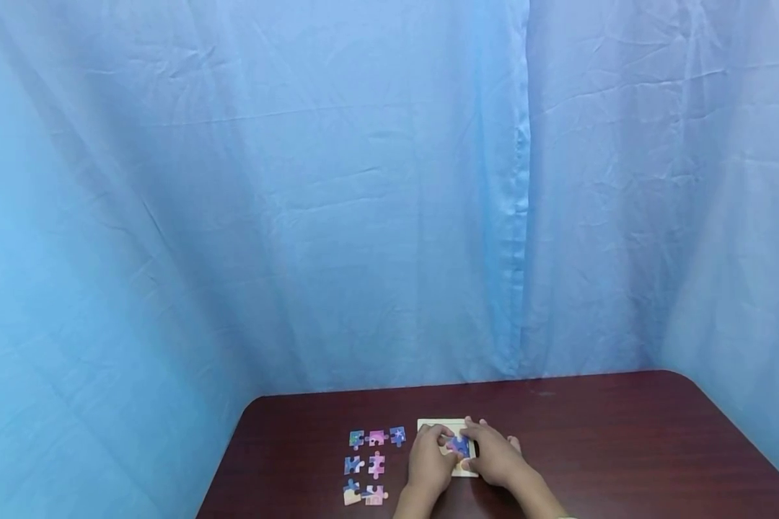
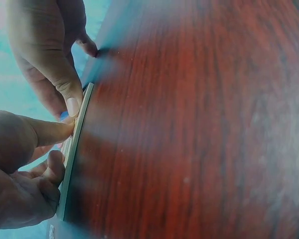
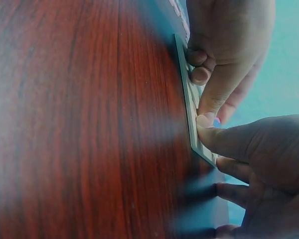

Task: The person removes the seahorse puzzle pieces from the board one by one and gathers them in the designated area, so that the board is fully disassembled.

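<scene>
A shallow wooden puzzle tray (image 1: 441,422) lies flat on the table, its pale rim showing between the hands. Inside it are blue and pink jigsaw pieces (image 1: 459,446), partly covered by fingers. From the left side my left hand (image 1: 428,461) pinches at these pieces with thumb and index finger. Opposite it, my right hand (image 1: 496,455) does the same, its other fingers spread past the tray's right edge. Both wrist views show the thumbs close together over the tray's near edge (image 2: 75,144). How each piece sits under the fingertips is hidden.
Several loose jigsaw pieces (image 1: 376,465) lie in rows left of the tray, some touching each other. The dark red-brown table (image 1: 623,447) has rounded far corners. Blue curtains (image 1: 363,216) hang behind it and at both sides.
</scene>
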A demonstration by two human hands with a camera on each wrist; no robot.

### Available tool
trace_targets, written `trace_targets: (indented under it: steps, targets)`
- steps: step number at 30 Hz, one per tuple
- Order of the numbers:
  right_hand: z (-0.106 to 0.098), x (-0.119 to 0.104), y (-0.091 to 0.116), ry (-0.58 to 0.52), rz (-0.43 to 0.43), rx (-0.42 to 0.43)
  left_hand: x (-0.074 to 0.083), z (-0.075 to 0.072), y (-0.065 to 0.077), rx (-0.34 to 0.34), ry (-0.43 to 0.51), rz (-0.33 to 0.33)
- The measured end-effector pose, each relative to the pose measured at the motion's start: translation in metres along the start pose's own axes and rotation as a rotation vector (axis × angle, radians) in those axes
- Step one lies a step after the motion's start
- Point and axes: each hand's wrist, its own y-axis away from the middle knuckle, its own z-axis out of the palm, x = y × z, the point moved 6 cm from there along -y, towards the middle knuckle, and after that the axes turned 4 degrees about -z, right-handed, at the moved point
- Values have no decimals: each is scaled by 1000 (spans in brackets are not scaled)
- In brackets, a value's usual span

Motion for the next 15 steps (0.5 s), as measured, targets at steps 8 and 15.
trace_targets:
  steps: [8, 15]
  targets:
    - [2, 1, 0, 5, 6, -14, -4, -2, -2, 34, 52, -39]
    - [1, 2, -2, 24, 7, -12, -4, -1, -4, 15, 146, -71]
